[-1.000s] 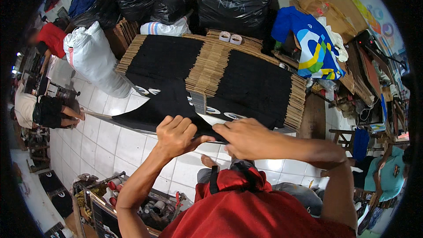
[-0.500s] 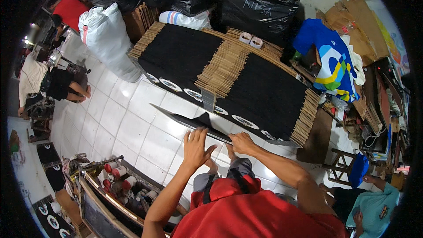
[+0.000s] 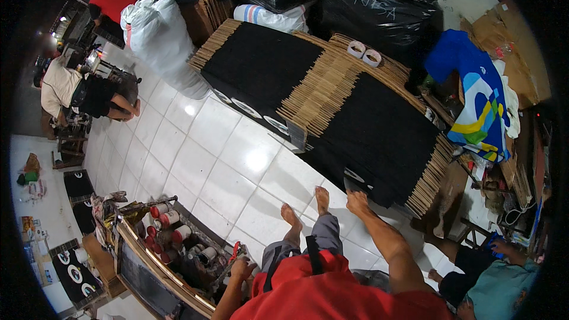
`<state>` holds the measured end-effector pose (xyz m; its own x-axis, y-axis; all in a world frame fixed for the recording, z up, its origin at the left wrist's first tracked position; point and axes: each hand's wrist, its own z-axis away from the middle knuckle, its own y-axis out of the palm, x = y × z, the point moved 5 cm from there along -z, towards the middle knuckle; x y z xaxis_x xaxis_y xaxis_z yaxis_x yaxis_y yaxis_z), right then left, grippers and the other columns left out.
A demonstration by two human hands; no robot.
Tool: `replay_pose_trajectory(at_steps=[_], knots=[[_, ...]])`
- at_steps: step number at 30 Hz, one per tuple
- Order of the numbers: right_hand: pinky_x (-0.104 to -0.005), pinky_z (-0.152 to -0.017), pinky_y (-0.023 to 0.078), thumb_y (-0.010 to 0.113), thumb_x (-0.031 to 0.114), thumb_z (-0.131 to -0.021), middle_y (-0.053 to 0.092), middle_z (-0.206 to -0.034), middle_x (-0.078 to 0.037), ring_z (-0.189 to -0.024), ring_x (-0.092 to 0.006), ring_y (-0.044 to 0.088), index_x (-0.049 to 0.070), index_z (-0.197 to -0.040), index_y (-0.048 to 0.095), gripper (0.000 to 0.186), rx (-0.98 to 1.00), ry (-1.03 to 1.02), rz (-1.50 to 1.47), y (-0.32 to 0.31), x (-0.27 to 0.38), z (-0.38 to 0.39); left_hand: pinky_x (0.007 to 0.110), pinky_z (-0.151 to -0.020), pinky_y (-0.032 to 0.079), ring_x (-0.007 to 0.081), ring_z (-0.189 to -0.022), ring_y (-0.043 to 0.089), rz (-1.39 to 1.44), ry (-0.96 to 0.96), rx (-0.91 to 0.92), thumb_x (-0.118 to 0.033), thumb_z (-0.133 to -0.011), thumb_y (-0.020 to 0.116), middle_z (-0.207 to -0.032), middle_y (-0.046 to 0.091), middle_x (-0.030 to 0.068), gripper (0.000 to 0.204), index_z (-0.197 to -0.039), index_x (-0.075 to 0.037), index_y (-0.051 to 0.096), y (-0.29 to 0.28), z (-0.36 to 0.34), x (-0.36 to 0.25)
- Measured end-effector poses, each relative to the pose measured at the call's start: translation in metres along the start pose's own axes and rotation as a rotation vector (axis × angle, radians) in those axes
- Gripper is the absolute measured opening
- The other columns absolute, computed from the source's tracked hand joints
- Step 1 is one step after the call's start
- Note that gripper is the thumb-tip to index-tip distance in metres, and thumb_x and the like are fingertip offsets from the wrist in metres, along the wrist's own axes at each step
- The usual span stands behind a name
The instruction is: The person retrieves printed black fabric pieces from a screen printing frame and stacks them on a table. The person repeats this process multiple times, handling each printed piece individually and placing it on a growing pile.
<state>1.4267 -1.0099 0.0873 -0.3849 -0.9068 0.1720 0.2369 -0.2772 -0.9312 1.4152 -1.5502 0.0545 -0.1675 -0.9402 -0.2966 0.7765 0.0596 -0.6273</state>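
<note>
My right hand (image 3: 357, 201) grips the near edge of a thin board (image 3: 348, 185), fingers closed. Black cloth with a white print (image 3: 358, 176) shows on it, against the long stack of boards draped in black cloth (image 3: 379, 136). At lower left, my left hand (image 3: 242, 268) is curled closed beside a wooden-framed cart (image 3: 139, 249). Right above its fingers shows a small red thing (image 3: 237, 250); whether the hand holds it is hard to make out.
Paint-stained cans (image 3: 169, 219) crowd the cart. Behind the stack stand black plastic bags (image 3: 379, 12), a white sack (image 3: 157, 41) and two tape rolls (image 3: 364, 53). Another person (image 3: 498, 281) sits at lower right; one bends (image 3: 65, 86) at left. White tiled floor (image 3: 207, 166) lies between.
My left hand has let go of the board and moved down-left to the cart. My right hand has carried the board rightward against the stack's near side. The view has shifted.
</note>
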Motion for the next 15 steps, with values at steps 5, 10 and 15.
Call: replay_pose_trajectory(at_steps=[5, 10, 15], knots=[[-0.0455, -0.077, 0.046, 0.05, 0.007, -0.076, 0.064, -0.087, -0.021, -0.084, -0.036, 0.061, 0.0, -0.107, 0.056, 0.033, 0.018, 0.119, 0.053, 0.032, -0.038, -0.017, 0.039, -0.077, 0.048, 0.0307, -0.088, 0.063, 0.308, -0.183, -0.056, -0.042, -0.07, 0.068, -0.093, 0.065, 0.017, 0.051, -0.102, -0.002, 0.062, 0.01, 0.012, 0.019], [-0.0412, -0.082, 0.044, 0.05, 0.007, -0.077, 0.066, -0.084, -0.015, -0.081, -0.0307, 0.062, 0.001, -0.104, 0.059, 0.03, 0.09, 0.165, 0.084, 0.036, -0.06, -0.029, 0.037, -0.076, 0.048, 0.0322, -0.086, 0.063, 0.477, -0.166, -0.081, -0.035, -0.072, 0.07, -0.091, 0.065, 0.0194, 0.048, -0.101, 0.003, 0.061, -0.019, 0.012, -0.023], [-0.0426, -0.073, 0.048, 0.05, 0.01, -0.077, 0.066, -0.078, -0.015, -0.076, -0.0299, 0.064, 0.002, -0.095, 0.061, 0.023, -0.021, 0.133, 0.174, 0.023, -0.074, -0.042, 0.036, -0.072, 0.048, 0.026, -0.083, 0.062, 0.551, -0.219, -0.184, -0.031, -0.073, 0.071, -0.087, 0.064, 0.0162, 0.045, -0.099, 0.005, 0.06, -0.043, 0.001, -0.064]])
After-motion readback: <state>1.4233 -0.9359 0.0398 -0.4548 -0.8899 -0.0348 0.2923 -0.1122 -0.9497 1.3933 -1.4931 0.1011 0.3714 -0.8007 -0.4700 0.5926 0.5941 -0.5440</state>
